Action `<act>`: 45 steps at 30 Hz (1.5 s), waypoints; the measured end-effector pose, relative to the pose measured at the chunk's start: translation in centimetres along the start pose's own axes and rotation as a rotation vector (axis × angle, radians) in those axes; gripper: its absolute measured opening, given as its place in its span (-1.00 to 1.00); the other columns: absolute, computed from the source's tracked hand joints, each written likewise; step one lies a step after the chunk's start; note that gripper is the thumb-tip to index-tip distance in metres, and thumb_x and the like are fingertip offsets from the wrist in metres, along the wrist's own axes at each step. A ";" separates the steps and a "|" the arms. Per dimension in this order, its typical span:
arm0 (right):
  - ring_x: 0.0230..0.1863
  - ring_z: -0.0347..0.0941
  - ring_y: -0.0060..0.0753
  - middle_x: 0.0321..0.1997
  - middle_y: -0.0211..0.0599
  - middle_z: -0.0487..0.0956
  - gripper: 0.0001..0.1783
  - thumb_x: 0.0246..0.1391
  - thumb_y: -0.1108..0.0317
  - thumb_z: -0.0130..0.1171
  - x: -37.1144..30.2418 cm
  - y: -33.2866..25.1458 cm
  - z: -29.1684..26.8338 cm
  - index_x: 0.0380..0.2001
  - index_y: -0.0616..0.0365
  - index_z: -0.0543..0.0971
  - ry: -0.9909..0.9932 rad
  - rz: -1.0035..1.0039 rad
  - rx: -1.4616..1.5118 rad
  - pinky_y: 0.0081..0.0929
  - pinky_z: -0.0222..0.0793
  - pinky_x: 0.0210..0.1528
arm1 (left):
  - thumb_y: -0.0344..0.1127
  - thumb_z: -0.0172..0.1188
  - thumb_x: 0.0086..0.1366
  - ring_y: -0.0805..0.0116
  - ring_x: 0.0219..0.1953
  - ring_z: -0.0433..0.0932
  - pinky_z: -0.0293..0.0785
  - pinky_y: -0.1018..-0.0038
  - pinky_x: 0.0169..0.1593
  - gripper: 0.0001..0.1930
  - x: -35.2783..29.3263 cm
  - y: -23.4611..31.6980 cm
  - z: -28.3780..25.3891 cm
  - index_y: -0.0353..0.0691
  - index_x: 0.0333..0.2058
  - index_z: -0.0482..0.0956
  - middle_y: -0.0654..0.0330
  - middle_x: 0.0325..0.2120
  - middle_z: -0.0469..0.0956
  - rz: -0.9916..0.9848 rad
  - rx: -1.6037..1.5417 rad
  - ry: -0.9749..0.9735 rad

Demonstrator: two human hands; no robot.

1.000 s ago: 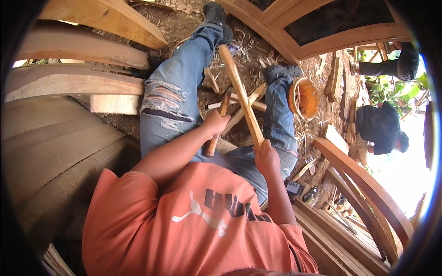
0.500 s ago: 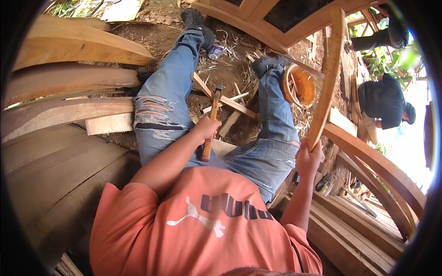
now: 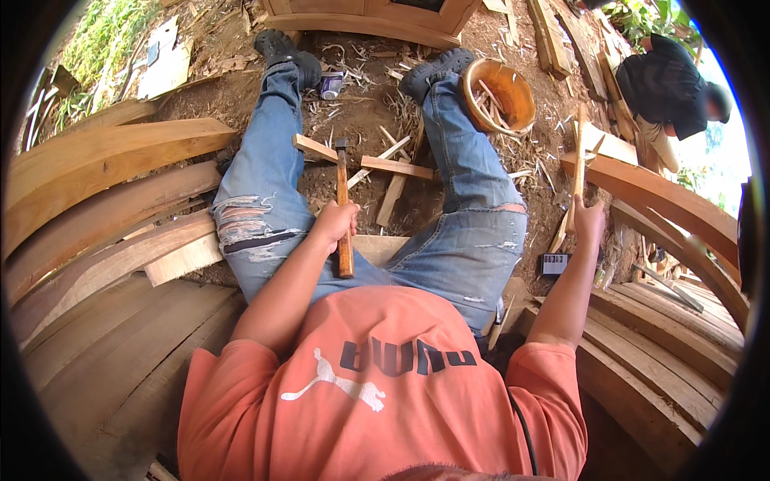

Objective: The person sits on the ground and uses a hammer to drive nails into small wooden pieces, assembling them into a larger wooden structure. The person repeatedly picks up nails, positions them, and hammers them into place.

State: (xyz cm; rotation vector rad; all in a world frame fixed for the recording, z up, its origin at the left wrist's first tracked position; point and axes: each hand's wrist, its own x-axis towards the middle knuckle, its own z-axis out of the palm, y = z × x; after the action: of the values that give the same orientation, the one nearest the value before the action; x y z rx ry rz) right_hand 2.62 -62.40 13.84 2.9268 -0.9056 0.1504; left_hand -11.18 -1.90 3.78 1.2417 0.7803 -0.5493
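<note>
My left hand (image 3: 335, 222) is closed round the wooden handle of a hammer (image 3: 342, 180), held upright over my lap with its small dark metal head away from me. Out to the right, my right hand (image 3: 589, 220) grips the lower part of a wooden strip (image 3: 580, 148). The strip points away from me and shows nearly edge-on, so its full shape is hidden. Between my legs, several offcut sticks (image 3: 399, 167) lie crossed on the dirt.
An orange bucket (image 3: 527, 108) with wood scraps stands by my right foot. Curved boards (image 3: 120, 156) are stacked at left, more beams (image 3: 666, 192) at right. A panelled wooden piece (image 3: 361, 26) lies ahead. Another person (image 3: 662, 84) bends over at far right.
The wooden strip has swung down and to the right, turning from broadside to nearly edge-on. My left hand and the hammer have shifted slightly left. The view has turned, showing more ground ahead.
</note>
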 end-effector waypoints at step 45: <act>-0.49 0.61 -0.36 -0.39 -0.28 0.60 -0.74 0.29 0.38 0.23 -24.3 -30.5 6.0 -0.03 0.23 0.49 -1.478 0.006 1.504 -0.31 0.57 -0.38 | -0.51 0.51 0.36 0.41 0.02 0.69 0.64 0.46 0.15 -0.46 -2.3 18.9 -9.2 -0.35 0.28 0.57 0.13 0.01 0.72 0.713 0.636 0.289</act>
State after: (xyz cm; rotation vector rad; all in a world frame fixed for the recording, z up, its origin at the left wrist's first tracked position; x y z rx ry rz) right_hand 0.38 -24.31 3.79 3.8514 -1.0339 -2.7541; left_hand -0.59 11.68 16.12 2.0951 0.3404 -0.0110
